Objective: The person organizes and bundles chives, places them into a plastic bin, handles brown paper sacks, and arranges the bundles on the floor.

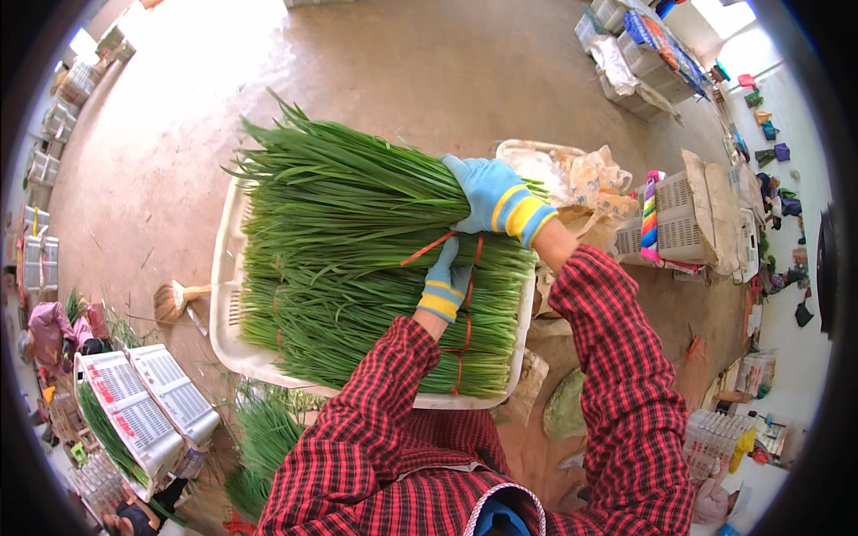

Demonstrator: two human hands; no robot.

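Rows of green chives (389, 335) fill a white plastic crate (228, 335) in front of me, bound in bundles by thin red ties (468, 305). My right hand (493, 194), in a blue and yellow knit glove, grips a chive bundle (355, 167) across its right part. The bundle's leaves fan out to the left over the crate's far side. My left hand (444, 288), gloved alike, rests on the chives just below, thumb pointing up. Its fingertips are partly hidden, so whether it grips anything is unclear. A loose red tie end (427, 248) sticks out between the hands.
A brush (175, 299) lies left of the crate. Loose chives (265, 435) lie near my left elbow, beside silver-grey crates (151, 402). Crumpled plastic bags (593, 184) sit at the right, before a covered crate stack (677, 214). Other people (53, 335) are at the edges.
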